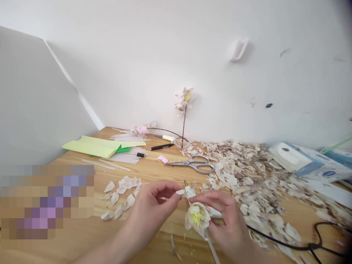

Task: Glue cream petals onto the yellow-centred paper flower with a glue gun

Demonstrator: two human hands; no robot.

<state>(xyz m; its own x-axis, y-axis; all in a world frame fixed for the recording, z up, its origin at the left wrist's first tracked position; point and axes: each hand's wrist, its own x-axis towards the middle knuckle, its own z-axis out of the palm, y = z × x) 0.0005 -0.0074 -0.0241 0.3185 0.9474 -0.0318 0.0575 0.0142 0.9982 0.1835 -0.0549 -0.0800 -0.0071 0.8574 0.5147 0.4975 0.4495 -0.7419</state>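
My left hand (159,200) pinches a small white petal (180,192) between thumb and fingertips, just left of the flower. My right hand (227,216) holds an artificial flower (197,217) with white petals and a yellow centre, facing up. A pale stick (212,249) runs down below the flower; whether it joins the flower is unclear. Behind the hands lies what looks like a white glue gun (189,191), its metal tip pointing away, its body partly hidden by my right hand. Several loose petals (129,201) are spread left of my left hand.
Silver scissors (192,163) lie beyond the hands. A big petal pile (247,165) covers the right side, near a tissue pack (310,161) and a black cord (288,245). Finished flowers (184,99), a black pen (161,147) and yellow paper (93,146) are at the back.
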